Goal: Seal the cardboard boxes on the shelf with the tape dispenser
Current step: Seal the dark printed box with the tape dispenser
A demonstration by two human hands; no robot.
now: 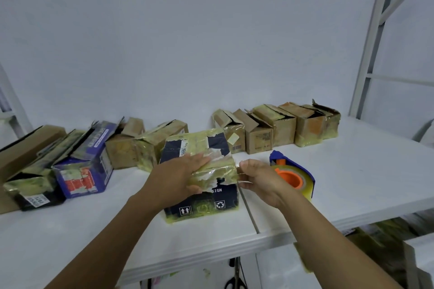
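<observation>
Nearest the camera, two bare forearms reach in over the white shelf (pixel 352 171), a smooth flat board with a seam (pixel 251 213) running front to back. The dark box (pixel 202 204) stands just left of that seam at the front centre. It is upright, as its printed arrows point up, and its printed front face is turned toward the person, with its longer side lying left to right. It is navy cardboard, roughly cubic, with layers of wrinkled, torn, yellowish clear tape. The left hand (pixel 185 176) lies flat on the box top with its fingers extended, pressing down, and the thumb rests on the front face. The right hand (pixel 260 180), fingers curled, pinches a thin clear tape strip (pixel 244 182) just beside the box's right edge. Just beyond that hand, the tape dispenser (pixel 303 178) rests on the shelf. It has a blue plastic body, a round orange hub facing up and a glossy tape roll, and its long axis runs from near-right to far-left, nose farthest away. Whether the hand touches it cannot be told. Farther back on the left stand a blue box (pixel 84 166) and a black box (pixel 35 185). On the right, brown boxes (pixel 277 124) with partly raised flaps stand in a row along the white wall (pixel 187 30). A pale metal frame (pixel 375 37) rises at far right.
</observation>
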